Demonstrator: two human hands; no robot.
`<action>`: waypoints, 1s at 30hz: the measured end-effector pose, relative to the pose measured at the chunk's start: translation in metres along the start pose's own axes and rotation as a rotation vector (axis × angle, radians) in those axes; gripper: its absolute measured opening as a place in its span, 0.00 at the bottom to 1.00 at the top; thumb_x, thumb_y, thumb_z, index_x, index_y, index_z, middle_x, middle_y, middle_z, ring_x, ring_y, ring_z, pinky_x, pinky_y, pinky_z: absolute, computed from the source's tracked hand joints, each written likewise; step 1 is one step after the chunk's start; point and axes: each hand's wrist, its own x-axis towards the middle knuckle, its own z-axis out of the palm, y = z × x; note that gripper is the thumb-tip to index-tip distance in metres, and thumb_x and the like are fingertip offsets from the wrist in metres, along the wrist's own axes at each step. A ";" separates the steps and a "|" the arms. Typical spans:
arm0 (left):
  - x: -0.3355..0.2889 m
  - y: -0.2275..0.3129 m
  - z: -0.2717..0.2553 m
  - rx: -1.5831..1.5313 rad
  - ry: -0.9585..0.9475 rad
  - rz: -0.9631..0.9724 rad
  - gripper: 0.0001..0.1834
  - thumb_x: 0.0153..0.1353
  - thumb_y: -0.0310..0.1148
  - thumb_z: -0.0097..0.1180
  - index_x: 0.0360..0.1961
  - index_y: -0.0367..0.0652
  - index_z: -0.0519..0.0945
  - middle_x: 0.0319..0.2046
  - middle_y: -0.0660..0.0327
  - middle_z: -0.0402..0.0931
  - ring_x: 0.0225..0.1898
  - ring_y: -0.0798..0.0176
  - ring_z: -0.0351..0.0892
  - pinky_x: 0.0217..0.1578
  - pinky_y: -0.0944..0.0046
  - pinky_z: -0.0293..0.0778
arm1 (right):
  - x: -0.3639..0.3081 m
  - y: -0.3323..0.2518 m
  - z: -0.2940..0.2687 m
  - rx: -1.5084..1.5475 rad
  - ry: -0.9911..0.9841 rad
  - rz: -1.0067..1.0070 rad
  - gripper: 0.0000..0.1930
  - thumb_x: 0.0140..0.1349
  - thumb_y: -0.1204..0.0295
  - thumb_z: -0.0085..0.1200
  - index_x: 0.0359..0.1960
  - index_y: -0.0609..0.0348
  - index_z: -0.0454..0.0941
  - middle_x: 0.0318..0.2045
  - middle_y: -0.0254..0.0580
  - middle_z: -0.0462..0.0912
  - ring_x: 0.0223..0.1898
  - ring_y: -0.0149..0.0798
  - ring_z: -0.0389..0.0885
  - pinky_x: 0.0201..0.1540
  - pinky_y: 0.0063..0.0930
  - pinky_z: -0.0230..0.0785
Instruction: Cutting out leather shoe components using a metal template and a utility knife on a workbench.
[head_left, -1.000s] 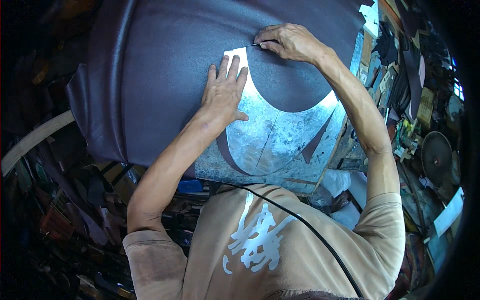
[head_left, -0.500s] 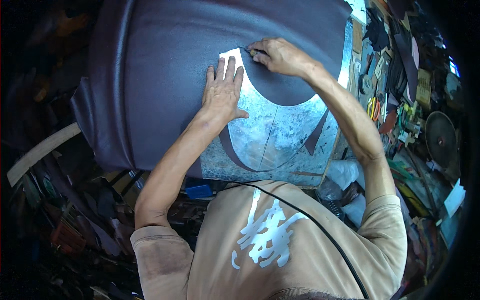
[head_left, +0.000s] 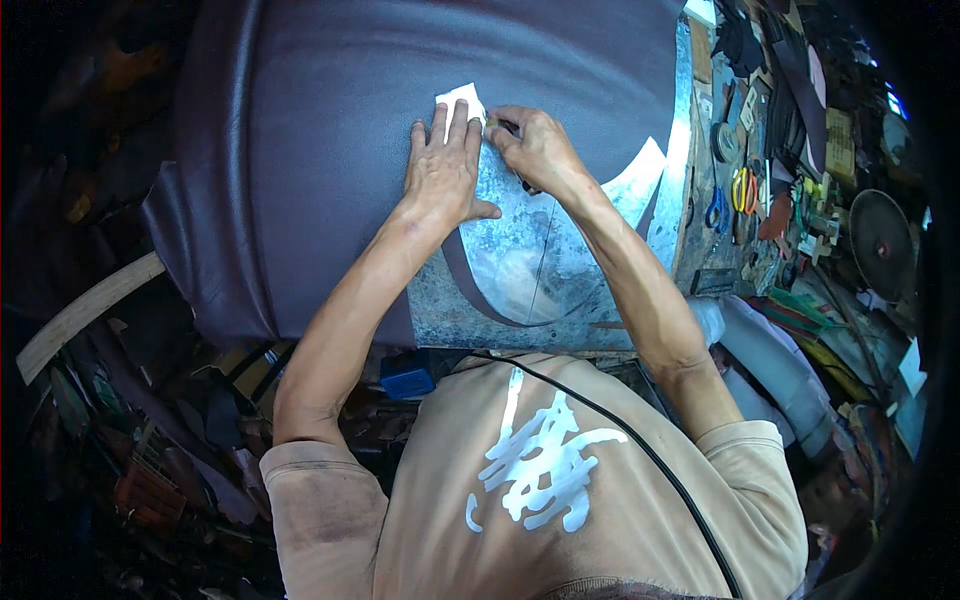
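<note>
Dark brown leather lies spread over the bench, and on it rests a pale, shiny U-shaped template with a thin line down its middle. My left hand presses flat on the template's narrow left arm, fingers spread toward its far end. Close by on the right, my right hand is closed round a small slim tool, its dark end showing under the palm. This hand is at the template's inner curved edge. My fingers hide the tool's tip, so its exact kind is unclear.
A metal-topped bench edge shows near my body, with a blue box below. Along the right lie yellow-handled scissors, blue-handled scissors, a tape roll and a round disc. A black cable crosses my shirt.
My right hand has moved nearer, along the template's inner edge, and its wrist has turned. The left hand stays on the template. My right forearm has swung inward, uncovering the template's right tip.
</note>
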 end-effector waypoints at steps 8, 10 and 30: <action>0.000 0.001 -0.001 0.027 0.006 -0.015 0.68 0.31 0.62 0.76 0.69 0.33 0.59 0.71 0.41 0.50 0.73 0.40 0.46 0.67 0.35 0.53 | -0.039 0.035 -0.010 -0.160 -0.068 -0.066 0.19 0.65 0.68 0.55 0.53 0.68 0.79 0.43 0.62 0.83 0.44 0.53 0.84 0.49 0.43 0.76; 0.000 0.002 -0.002 0.030 0.006 -0.018 0.68 0.31 0.62 0.76 0.69 0.33 0.59 0.71 0.42 0.50 0.73 0.40 0.47 0.67 0.35 0.53 | -0.051 0.034 -0.021 -0.192 -0.113 -0.041 0.18 0.65 0.68 0.55 0.52 0.67 0.79 0.45 0.62 0.83 0.47 0.55 0.83 0.52 0.44 0.75; -0.052 0.097 0.014 0.072 -0.066 0.012 0.52 0.42 0.57 0.73 0.67 0.51 0.67 0.60 0.34 0.55 0.63 0.25 0.59 0.54 0.45 0.75 | -0.064 0.061 -0.042 -0.364 -0.160 -0.181 0.15 0.64 0.69 0.53 0.50 0.61 0.82 0.41 0.56 0.83 0.42 0.56 0.84 0.47 0.45 0.76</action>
